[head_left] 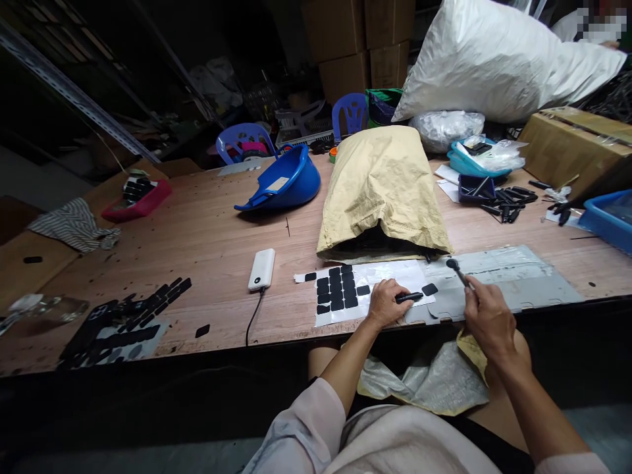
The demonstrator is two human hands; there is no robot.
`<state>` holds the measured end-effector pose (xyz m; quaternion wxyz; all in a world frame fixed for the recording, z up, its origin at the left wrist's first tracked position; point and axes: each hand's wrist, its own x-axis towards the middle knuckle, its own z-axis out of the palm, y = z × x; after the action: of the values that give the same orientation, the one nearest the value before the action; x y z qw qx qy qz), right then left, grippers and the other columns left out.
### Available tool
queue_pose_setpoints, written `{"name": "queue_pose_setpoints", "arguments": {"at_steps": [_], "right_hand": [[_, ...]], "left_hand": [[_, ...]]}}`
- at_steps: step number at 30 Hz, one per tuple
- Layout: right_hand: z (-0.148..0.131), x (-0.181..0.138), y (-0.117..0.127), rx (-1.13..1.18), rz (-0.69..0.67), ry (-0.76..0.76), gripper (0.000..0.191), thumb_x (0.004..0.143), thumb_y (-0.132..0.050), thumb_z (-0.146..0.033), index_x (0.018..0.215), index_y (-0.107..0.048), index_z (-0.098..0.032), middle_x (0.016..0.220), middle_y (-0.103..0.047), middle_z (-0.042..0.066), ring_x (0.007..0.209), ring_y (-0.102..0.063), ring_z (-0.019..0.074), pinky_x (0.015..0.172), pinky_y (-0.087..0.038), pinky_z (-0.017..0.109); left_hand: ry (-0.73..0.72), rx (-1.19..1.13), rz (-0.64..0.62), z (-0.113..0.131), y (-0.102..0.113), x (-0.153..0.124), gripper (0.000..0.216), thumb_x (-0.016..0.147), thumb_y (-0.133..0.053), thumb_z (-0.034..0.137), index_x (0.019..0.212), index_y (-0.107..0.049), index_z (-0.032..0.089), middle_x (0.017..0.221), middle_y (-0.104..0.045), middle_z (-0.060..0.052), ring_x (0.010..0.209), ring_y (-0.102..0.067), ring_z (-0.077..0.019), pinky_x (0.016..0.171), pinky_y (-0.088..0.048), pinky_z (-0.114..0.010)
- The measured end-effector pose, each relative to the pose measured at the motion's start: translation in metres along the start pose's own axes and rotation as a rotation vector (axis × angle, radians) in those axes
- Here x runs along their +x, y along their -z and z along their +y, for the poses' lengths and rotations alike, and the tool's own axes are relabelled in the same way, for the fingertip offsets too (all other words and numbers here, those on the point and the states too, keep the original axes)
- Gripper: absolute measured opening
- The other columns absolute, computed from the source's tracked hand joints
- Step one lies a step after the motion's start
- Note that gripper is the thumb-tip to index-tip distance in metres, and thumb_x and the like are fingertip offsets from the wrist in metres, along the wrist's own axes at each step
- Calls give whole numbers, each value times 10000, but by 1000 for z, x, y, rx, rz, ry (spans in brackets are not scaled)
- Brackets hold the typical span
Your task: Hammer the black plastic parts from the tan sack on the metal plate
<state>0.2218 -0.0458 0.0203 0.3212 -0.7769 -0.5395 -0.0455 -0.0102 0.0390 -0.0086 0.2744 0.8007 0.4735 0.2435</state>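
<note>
My left hand point(388, 304) rests at the table's front edge, its fingers closed on a slim black pen-shaped piece point(409, 297). Under and beside it lies a white backing sheet point(380, 274) with rows of black rounded-rectangle stickers point(342, 288). A single black sticker point(429, 289) sits just right of the pen-shaped piece. Above a grey taped board point(523, 280), my right hand point(486, 313) grips a thin stick with a round black head point(451, 264); the head points away from me. Its exact kind is not clear.
A tan sack point(385, 184) with its dark mouth toward me stands behind the sheet. Leftward are a white power bank point(261, 270) with a cable, a blue scoop point(286, 179) and more black stickers point(158, 303). Black pen-shaped pieces point(511, 201) lie at right near a cardboard box point(577, 148).
</note>
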Motion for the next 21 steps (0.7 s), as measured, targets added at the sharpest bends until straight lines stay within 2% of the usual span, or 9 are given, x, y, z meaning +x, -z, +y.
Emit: {"name": "queue_pose_setpoints", "arguments": {"at_steps": [4,7,12,17,19,21], "right_hand": [[25,44,-13,-231,-93,-148,369,1032,-548,-333,1305,-779,-244,1008,-637,97,724,-479,166,629,-296,320],[29,63,-25,-310,-101,-147,379,1052,-511,-324,1277,-799,-224,995,-621,122,747,-432,181,635,-233,336],[16,74,-44,-359,-47,-75,387,1040,-478,-254,1244,-798,-179,992,-621,158,852,-447,224,698,-252,352],[10,77,-49,-401,-70,-70,419,1049,-436,-257,1297,-761,-164,1049,-631,178,893,-490,245,716,-266,357],[10,78,-48,-425,-84,-64,442,1066,-404,-270,1328,-743,-161,1065,-637,182,913,-514,255,715,-263,355],[11,77,-48,-446,-86,-55,445,1069,-398,-271,1346,-727,-156,1079,-639,186,925,-526,261,712,-261,352]], "left_hand": [[-11,20,1,2,1,0,182,792,-901,268,964,-840,267,929,-715,-33,966,-653,-250,937,-520,-401],[-11,28,-4,3,1,-1,201,784,-928,284,963,-837,266,934,-715,-38,977,-659,-256,942,-523,-407],[2,38,-18,4,3,-2,183,817,-914,287,978,-831,266,947,-722,-39,992,-668,-260,940,-526,-410],[-13,21,3,7,6,-4,145,840,-891,282,952,-804,250,955,-738,-48,997,-676,-265,932,-526,-411],[-53,-24,29,11,5,-17,127,884,-851,304,969,-789,233,954,-747,-62,983,-683,-264,911,-525,-403],[-141,-105,20,16,-2,-41,159,947,-783,350,1040,-777,220,975,-762,-78,967,-696,-254,896,-530,-389]]}}
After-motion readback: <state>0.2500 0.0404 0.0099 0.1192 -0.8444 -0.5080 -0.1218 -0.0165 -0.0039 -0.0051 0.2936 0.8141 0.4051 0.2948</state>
